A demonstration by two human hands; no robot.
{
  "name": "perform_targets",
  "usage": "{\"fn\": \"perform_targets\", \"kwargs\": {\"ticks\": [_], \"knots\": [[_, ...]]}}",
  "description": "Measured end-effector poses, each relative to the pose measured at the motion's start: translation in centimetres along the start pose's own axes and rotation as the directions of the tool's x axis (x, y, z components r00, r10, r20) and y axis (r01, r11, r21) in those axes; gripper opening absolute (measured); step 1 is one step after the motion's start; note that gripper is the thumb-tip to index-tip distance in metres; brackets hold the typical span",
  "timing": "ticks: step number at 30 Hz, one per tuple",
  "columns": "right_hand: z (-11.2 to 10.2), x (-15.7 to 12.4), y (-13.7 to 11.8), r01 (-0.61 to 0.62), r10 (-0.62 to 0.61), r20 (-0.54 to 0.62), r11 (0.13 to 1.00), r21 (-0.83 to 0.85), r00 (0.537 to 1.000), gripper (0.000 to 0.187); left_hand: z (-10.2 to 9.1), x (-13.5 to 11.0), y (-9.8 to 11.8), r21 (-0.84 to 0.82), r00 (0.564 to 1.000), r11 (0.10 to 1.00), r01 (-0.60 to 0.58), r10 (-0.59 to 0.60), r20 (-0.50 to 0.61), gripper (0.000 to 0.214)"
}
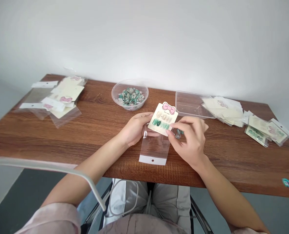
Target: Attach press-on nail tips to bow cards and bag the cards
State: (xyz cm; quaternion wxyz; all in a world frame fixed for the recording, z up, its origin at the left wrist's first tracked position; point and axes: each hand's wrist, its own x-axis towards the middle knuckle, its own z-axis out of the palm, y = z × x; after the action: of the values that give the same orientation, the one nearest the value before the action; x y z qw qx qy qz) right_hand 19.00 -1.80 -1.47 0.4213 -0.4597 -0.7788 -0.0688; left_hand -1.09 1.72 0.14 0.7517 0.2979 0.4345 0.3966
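My left hand (pixel 136 127) grips the left edge of a cream card (pixel 163 118) with a pink bow on top and rows of press-on nails, some green. My right hand (pixel 190 139) pinches at the card's lower right corner, fingers pressed together on it. Small green nails (pixel 179 132) lie on the table just past my right fingers. A clear plastic sleeve (pixel 154 147) with a white header strip lies flat under the card, near the table's front edge.
A clear bowl (pixel 130 93) of green and pale nails stands behind the card. An empty clear tray (pixel 192 104) sits to the right, then stacks of cards and packed sleeves (pixel 256 125). More cards and sleeves (pixel 58 97) lie far left. A white cable (pixel 61 170) crosses below.
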Motion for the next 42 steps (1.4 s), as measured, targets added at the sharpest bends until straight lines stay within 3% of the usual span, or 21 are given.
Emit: {"fn": "perform_targets", "kwargs": {"ticks": [2, 4, 7, 9, 12, 15, 19, 28, 38, 42], "knots": [[0.1, -0.2, -0.4, 0.053, -0.054, 0.045, 0.998, 0.018, 0.998, 0.016, 0.2, 0.0, -0.1, -0.042, 0.999, 0.999, -0.020, 0.018, -0.027, 0.022], [0.1, -0.1, -0.3, 0.020, -0.024, 0.038, 0.995, 0.102, 0.999, 0.019, 0.2, 0.1, -0.2, -0.057, 0.999, 0.998, -0.036, 0.033, -0.040, 0.022], [0.0, 0.4, 0.6, -0.195, 0.195, 0.027, 0.942, 0.274, 0.980, 0.027, 0.2, 0.0, -0.2, -0.030, 0.999, 0.999, -0.037, 0.036, -0.014, 0.026], [0.0, 0.7, 1.4, -0.357, 0.339, 0.116, 0.854, 0.377, 0.933, 0.039, 0.2, -0.2, -0.3, 0.014, 0.999, 1.000, -0.022, 0.021, 0.038, 0.028], [0.0, 0.8, 2.2, -0.472, 0.360, 0.314, 0.754, 0.456, 0.878, 0.063, 0.4, -0.4, -0.7, 0.080, 0.993, 0.997, 0.004, -0.014, 0.113, 0.031], [0.0, 0.7, 2.0, -0.401, 0.247, 0.373, 0.813, 0.422, 0.894, 0.077, 0.6, -0.5, -1.2, 0.110, 0.987, 0.993, 0.037, -0.053, 0.149, 0.031], [0.0, 0.7, 1.4, -0.208, 0.102, 0.293, 0.910, 0.360, 0.951, 0.071, 0.8, -0.6, -1.4, 0.094, 0.982, 0.993, 0.073, -0.088, 0.168, 0.029], [-0.1, 0.8, 1.5, -0.272, 0.187, 0.259, 0.897, 0.348, 0.948, 0.066, 0.7, -0.6, -1.2, 0.065, 0.973, 0.992, 0.108, -0.119, 0.199, 0.032], [0.0, 0.5, 1.8, -0.182, 0.171, 0.061, 0.921, 0.344, 0.983, 0.072, 0.7, -0.7, -1.0, 0.015, 0.960, 0.987, 0.157, -0.157, 0.231, 0.022], [0.0, 0.7, 2.1, -0.183, 0.150, 0.121, 0.921, 0.343, 0.981, 0.074, 0.7, -0.7, -1.0, 0.029, 0.954, 0.986, 0.164, -0.166, 0.249, 0.020]]}}
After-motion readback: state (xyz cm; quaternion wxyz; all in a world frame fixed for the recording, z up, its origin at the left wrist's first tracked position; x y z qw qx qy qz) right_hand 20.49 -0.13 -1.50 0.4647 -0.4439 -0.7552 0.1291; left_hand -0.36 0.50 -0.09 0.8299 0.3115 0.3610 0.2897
